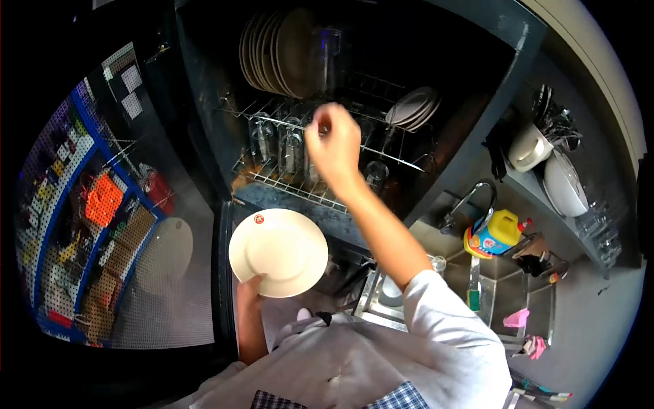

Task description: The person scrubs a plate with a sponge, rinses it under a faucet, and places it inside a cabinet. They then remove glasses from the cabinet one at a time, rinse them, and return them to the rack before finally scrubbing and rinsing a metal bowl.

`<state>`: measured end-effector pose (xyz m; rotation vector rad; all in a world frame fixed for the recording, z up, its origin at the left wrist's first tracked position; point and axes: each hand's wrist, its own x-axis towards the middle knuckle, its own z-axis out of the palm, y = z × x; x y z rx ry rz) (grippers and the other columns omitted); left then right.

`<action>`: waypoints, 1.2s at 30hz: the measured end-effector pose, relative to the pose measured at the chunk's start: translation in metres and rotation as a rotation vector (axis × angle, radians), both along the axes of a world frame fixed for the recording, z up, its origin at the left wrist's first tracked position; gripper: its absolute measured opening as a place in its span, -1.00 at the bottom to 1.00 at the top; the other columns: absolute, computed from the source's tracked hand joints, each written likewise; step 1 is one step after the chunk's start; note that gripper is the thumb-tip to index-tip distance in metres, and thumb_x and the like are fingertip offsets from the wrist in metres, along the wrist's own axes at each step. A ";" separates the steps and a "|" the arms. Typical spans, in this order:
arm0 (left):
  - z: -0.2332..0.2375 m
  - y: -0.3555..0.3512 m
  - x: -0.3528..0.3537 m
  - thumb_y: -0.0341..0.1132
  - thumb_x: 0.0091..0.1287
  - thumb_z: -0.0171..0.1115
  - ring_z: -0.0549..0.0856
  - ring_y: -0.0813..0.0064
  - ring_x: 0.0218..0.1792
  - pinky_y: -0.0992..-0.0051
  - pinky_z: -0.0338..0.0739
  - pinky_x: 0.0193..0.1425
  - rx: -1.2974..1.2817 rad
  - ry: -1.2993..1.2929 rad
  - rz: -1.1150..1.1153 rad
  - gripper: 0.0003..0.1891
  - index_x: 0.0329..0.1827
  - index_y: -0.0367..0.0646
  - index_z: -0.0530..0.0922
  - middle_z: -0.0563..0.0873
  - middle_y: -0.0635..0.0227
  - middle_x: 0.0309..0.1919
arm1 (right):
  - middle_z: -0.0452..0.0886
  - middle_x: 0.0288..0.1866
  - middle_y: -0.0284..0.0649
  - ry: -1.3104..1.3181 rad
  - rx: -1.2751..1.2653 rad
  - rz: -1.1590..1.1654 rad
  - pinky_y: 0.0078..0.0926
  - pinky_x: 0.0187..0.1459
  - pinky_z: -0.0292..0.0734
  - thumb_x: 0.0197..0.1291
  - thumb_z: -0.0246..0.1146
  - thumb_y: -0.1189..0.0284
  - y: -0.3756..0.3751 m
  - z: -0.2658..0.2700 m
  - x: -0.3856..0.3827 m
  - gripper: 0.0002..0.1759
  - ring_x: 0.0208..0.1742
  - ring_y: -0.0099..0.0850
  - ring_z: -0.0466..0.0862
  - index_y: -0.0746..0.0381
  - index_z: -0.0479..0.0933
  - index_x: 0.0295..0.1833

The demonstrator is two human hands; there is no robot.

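Clasping cream plate [279,249] by near rim, left grip [251,290]; right grip [334,142] curled, hold unclear

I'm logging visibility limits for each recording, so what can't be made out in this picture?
All in the head view:
Left hand: fingers hidden beneath the cream round plate; only the thumb shows on top.
Right hand: blurred, so whether it holds anything is unclear.
Small round red mark on the plate: too small to read.
Dark grey cabinet: its back is lost in shadow.
Silver metal sink: partly covered by the white cloth sleeve.
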<state>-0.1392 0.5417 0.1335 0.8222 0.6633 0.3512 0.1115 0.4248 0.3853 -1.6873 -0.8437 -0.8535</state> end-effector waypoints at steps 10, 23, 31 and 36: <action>-0.014 -0.009 -0.005 -0.66 0.17 0.12 0.68 0.10 -0.03 0.25 0.63 0.03 -0.087 -0.044 0.044 -0.51 0.22 -0.54 0.38 0.62 -0.05 0.03 | 0.58 0.18 -0.17 0.045 -0.398 0.135 -0.26 0.25 0.45 -0.50 0.68 0.37 0.058 -0.043 0.308 -0.01 0.22 -0.22 0.53 0.22 0.45 0.24; -0.023 -0.002 -0.004 -0.68 0.15 0.12 0.67 0.14 -0.01 0.26 0.63 0.04 -0.044 -0.036 0.074 -0.47 0.26 -0.45 0.37 0.61 0.02 0.04 | 0.36 0.32 -0.08 0.135 -0.119 -0.049 -0.22 0.33 0.38 -0.45 0.70 0.22 0.078 -0.050 0.263 0.23 0.32 -0.14 0.39 0.24 0.15 0.38; -0.018 0.007 -0.008 -0.65 0.16 0.08 0.63 0.11 0.07 0.27 0.57 0.12 -0.015 -0.088 0.061 -0.41 0.33 -0.42 0.29 0.56 0.00 0.12 | 0.44 0.24 -0.13 0.130 -0.111 0.065 -0.23 0.23 0.48 -0.37 0.68 0.37 0.076 -0.059 0.265 0.06 0.25 -0.20 0.47 0.23 0.24 0.32; -0.026 0.011 -0.015 -0.64 0.16 0.09 0.62 0.10 0.08 0.27 0.54 0.15 0.004 -0.102 0.064 -0.40 0.34 -0.44 0.28 0.56 -0.02 0.12 | 0.55 0.13 -0.15 0.220 -0.115 0.183 -0.29 0.16 0.55 -0.33 0.65 0.43 0.071 -0.044 0.253 -0.10 0.15 -0.23 0.56 0.24 0.37 0.23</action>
